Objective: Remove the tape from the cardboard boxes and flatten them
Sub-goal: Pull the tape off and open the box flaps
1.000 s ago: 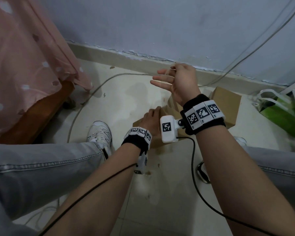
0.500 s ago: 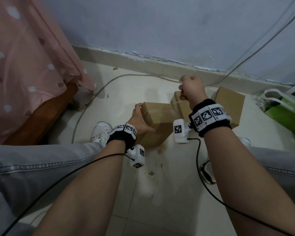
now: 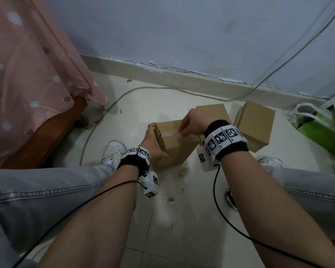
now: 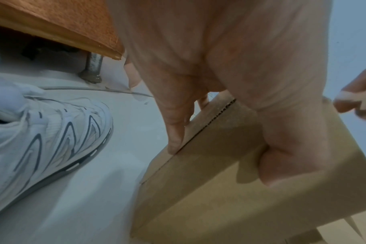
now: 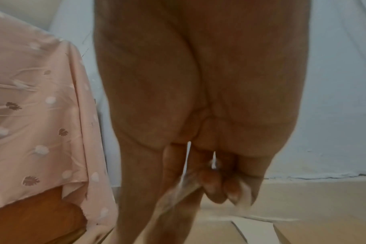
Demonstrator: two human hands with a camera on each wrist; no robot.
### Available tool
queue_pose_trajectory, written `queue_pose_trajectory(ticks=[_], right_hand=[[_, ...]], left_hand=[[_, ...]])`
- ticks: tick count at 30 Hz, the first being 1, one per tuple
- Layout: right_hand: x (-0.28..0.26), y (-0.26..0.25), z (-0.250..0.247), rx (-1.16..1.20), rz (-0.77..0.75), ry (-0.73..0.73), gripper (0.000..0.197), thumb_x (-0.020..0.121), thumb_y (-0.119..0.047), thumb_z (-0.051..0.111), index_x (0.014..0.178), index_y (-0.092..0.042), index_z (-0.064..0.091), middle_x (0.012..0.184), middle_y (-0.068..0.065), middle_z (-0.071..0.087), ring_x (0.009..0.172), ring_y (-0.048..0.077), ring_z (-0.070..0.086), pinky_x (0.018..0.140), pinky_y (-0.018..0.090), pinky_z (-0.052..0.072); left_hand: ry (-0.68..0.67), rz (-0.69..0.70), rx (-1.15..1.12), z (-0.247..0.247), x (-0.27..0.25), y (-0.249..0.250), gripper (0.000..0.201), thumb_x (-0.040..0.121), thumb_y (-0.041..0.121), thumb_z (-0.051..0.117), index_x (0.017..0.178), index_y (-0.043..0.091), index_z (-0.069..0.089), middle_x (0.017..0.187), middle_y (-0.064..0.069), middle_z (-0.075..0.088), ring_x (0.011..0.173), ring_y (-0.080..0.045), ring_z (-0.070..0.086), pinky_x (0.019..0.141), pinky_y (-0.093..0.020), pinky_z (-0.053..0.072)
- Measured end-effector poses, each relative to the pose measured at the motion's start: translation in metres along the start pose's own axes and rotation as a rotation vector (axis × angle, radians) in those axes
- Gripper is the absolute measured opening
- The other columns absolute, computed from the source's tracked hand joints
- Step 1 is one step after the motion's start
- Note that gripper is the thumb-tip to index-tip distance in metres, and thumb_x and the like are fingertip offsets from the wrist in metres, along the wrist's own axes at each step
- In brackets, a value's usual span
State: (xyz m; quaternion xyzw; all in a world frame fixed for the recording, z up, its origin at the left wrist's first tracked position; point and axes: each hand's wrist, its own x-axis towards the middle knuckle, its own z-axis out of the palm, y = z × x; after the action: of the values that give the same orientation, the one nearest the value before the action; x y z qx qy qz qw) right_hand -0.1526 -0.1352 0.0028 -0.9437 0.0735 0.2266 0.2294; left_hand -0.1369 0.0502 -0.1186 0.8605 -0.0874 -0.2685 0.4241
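A brown cardboard box [image 3: 177, 147] stands on the floor between my knees. My left hand [image 3: 156, 141] grips its left end, thumb on the near side [image 4: 267, 173] and fingers across the end flaps. My right hand [image 3: 190, 122] rests on the box top, its curled fingers pinching a strip of clear tape [image 5: 178, 189] that still runs down to the box. Two more closed boxes stand behind: one [image 3: 216, 112] partly hidden by my right hand, the other [image 3: 256, 124] to its right.
A bed with a pink dotted cover [image 3: 27, 74] and a wooden frame [image 3: 46, 144] is on the left. A grey cable [image 3: 97, 122] curves over the floor. A green bag [image 3: 321, 130] lies at the right. My white shoes [image 3: 113, 151] flank the box.
My right hand was raised and open, then closed on the tape, and has now dropped onto the box top. My left hand turned the box and shifted it left.
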Motion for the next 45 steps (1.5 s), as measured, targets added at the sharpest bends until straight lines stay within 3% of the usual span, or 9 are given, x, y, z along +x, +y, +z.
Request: queue_pose_trajectory(ticks=[4,10,14,18,22,27,34,41,45], right_hand=[[0.003,0.000,-0.002,0.112,-0.018,0.110,0.005,0.080,-0.019,0.078,0.079,-0.025,0.077,0.087,-0.006,0.071,0.090,0.013,0.062,0.085,0.029,0.051],[0.005,0.025,-0.016,0.108,0.171,0.346,0.019,0.086,-0.015,0.062,0.068,-0.015,0.070,0.071,-0.001,0.064,0.080,0.022,0.062,0.071,0.029,0.050],[0.007,0.048,-0.021,0.284,0.342,0.525,0.022,0.083,-0.008,0.054,0.089,0.002,0.072,0.086,0.017,0.072,0.081,0.030,0.069,0.076,0.038,0.060],[0.009,0.058,-0.012,0.386,0.441,0.676,0.020,0.088,-0.001,0.054,0.096,-0.003,0.073,0.098,0.013,0.070,0.087,0.026,0.065,0.070,0.025,0.047],[0.004,0.076,0.003,0.422,0.555,0.860,0.014,0.091,0.002,0.052,0.097,-0.001,0.064,0.098,0.013,0.061,0.091,0.029,0.058,0.076,0.032,0.048],[0.001,0.085,0.040,0.421,0.513,0.564,0.019,0.088,-0.005,0.062,0.104,0.006,0.066,0.103,0.023,0.067,0.100,0.035,0.063,0.077,0.034,0.049],[0.011,0.072,0.142,0.364,0.445,0.274,0.022,0.088,-0.015,0.070,0.070,-0.002,0.071,0.072,0.015,0.070,0.072,0.029,0.069,0.071,0.034,0.057],[0.008,0.086,0.195,0.327,0.428,0.104,0.026,0.095,-0.010,0.054,0.112,-0.008,0.074,0.115,0.014,0.070,0.115,0.032,0.060,0.103,0.032,0.046],[0.021,0.088,0.189,0.264,0.381,0.056,0.027,0.094,-0.012,0.053,0.112,-0.007,0.073,0.110,0.014,0.071,0.109,0.032,0.063,0.097,0.033,0.050]], left_hand=[[-0.010,0.013,-0.002,-0.001,-0.004,0.003,0.129,0.033,0.041,0.085,0.137,0.035,0.010,0.136,-0.005,0.036,0.123,-0.029,0.047,0.101,-0.049,0.048],[0.002,-0.068,-0.074,-0.011,-0.010,-0.021,0.117,0.065,0.005,0.087,0.145,0.016,0.003,0.129,-0.007,0.044,0.115,-0.026,0.050,0.089,-0.033,0.045],[-0.008,-0.069,-0.080,-0.009,-0.008,-0.022,0.118,0.064,0.004,0.088,0.145,0.016,0.002,0.133,-0.009,0.042,0.117,-0.027,0.050,0.092,-0.034,0.046],[-0.003,-0.074,-0.097,-0.008,-0.007,-0.023,0.119,0.064,0.004,0.088,0.145,0.018,0.002,0.135,-0.009,0.043,0.119,-0.027,0.050,0.094,-0.036,0.046],[0.034,-0.135,-0.095,-0.016,-0.007,-0.028,0.113,0.069,0.006,0.085,0.145,0.016,0.001,0.126,-0.005,0.045,0.114,-0.027,0.052,0.088,-0.032,0.045],[0.119,-0.237,-0.087,-0.032,-0.007,-0.029,0.109,0.073,0.015,0.082,0.145,0.016,-0.001,0.113,-0.005,0.046,0.104,-0.030,0.053,0.085,-0.034,0.046],[0.024,-0.077,-0.058,-0.009,0.000,-0.017,0.118,0.067,0.007,0.088,0.147,0.014,0.001,0.128,-0.006,0.041,0.112,-0.021,0.046,0.091,-0.031,0.041],[0.019,-0.035,-0.057,-0.007,0.009,-0.019,0.120,0.064,0.008,0.089,0.146,0.015,0.002,0.129,-0.007,0.045,0.117,-0.023,0.050,0.095,-0.032,0.043],[0.017,-0.022,-0.058,-0.004,0.014,-0.020,0.121,0.062,0.007,0.090,0.146,0.015,0.003,0.128,-0.006,0.045,0.116,-0.023,0.052,0.093,-0.031,0.044]])
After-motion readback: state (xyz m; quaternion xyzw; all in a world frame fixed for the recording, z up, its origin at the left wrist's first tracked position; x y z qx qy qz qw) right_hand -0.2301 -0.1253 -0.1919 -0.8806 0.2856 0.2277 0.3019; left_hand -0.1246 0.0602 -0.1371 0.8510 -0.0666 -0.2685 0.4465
